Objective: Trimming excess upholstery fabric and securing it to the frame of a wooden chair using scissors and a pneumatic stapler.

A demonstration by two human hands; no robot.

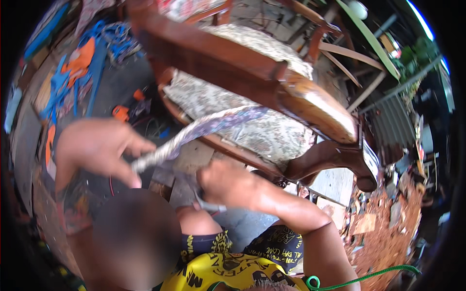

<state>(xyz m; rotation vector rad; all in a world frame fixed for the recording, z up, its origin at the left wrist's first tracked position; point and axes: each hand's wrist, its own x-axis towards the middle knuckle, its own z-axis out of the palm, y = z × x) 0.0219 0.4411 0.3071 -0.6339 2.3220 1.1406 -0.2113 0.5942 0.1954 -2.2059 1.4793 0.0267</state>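
A strip of patterned fabric trim with a pale corded edge (pixel 213 122) runs from the wooden armchair (pixel 218 51) down to my left hand (pixel 99 148). Its near end lies between the thumb and fingers of that hand, which is smeared by motion. Closed around what looks like a pair of scissors (pixel 211 207), my right hand (pixel 228 185) is just below the strip. Dark blades seem to point toward the strip, though blur hides their exact position. The chair's floral seat (pixel 194 94) shows behind its polished armrest (pixel 315 104).
Blue and orange scraps (pixel 80 63) lie at the far left. Another wooden frame (pixel 359 53) stands at the back right. Reddish ground with debris (pixel 374 233) spreads on the right. A green cord (pixel 364 277) crosses the lower right. A dark blurred patch (pixel 136 237) hides the lower left.
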